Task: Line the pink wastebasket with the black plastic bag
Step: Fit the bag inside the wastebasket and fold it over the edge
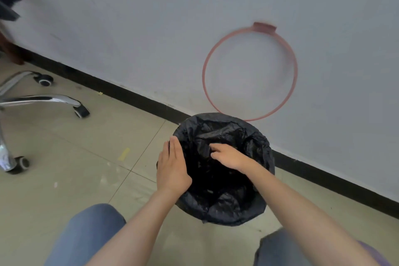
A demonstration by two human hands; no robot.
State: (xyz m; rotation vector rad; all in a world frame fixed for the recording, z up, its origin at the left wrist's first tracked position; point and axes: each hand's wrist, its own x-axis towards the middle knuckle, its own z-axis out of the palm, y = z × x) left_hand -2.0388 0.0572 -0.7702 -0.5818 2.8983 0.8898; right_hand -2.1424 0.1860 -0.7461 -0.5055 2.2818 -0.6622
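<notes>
The black plastic bag [228, 205] sits in the wastebasket on the floor by the wall, folded out over the rim all the way round. It hides the pink basket completely. My left hand [172, 168] lies flat, fingers together, against the bag on the outside of the left rim. My right hand [228, 155] reaches into the opening from the right, its fingers bent down and pressing on the bag's inner left side. A pink ring [207, 65] with a small tab at the top leans on the wall just behind the basket.
A black baseboard [129, 95] runs along the white wall behind the basket. An office chair's chrome base with casters [79, 110] stands at the left on the tiled floor. My knees in blue jeans [86, 235] are at the bottom of the view.
</notes>
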